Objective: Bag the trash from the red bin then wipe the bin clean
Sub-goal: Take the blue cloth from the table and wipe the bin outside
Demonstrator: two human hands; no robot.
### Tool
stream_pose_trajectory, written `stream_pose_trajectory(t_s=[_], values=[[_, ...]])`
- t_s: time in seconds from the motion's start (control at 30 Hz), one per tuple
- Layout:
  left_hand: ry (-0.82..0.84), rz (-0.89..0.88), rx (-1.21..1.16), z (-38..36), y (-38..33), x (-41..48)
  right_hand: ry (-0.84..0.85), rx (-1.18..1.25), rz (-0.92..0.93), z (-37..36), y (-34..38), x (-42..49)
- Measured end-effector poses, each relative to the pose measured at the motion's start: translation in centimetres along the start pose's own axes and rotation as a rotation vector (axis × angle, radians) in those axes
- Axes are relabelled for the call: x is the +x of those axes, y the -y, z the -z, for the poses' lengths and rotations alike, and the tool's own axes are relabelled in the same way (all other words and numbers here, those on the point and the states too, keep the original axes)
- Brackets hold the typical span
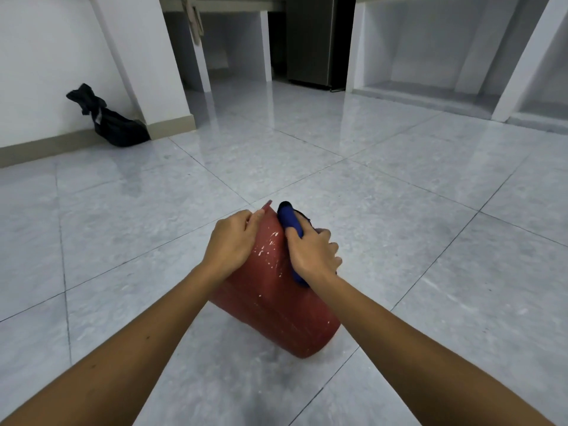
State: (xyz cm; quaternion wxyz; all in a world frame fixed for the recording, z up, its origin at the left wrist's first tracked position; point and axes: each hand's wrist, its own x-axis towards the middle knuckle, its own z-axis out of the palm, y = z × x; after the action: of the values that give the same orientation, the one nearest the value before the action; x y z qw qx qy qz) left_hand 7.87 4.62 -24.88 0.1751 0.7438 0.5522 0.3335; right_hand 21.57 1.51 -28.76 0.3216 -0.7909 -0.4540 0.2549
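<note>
The red bin lies tilted on the grey tiled floor, its mouth turned away from me and its base toward me. White specks mark its outer side. My left hand grips the bin's rim on the left. My right hand presses a blue cloth against the bin's right side near the rim. A tied black trash bag rests against the white wall at the far left.
Glossy floor tiles stretch in every direction around the bin. White pillars and open alcoves line the back, with a grey refrigerator standing between them.
</note>
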Motion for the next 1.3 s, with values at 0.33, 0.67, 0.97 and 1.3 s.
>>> stream_pose_trajectory(t_s=[0.33, 0.67, 0.97, 1.3], values=[[0.144, -0.169, 0.094, 2.5, 4.4, -6.0, 0.082, 0.037, -0.319, 1.7, -4.4, 0.6], [0.050, -0.234, 0.108, -0.1, 1.5, -3.5, -0.020, 0.030, -0.027, 1.1, -2.1, 0.1], [0.057, -0.263, 0.147, -0.9, -0.5, -1.8, 0.026, 0.120, -0.082, 2.1, -0.9, -0.2], [0.231, -0.218, 0.130, 2.1, 5.8, -5.7, 0.016, 0.119, -0.417, 2.6, -6.5, 0.6]])
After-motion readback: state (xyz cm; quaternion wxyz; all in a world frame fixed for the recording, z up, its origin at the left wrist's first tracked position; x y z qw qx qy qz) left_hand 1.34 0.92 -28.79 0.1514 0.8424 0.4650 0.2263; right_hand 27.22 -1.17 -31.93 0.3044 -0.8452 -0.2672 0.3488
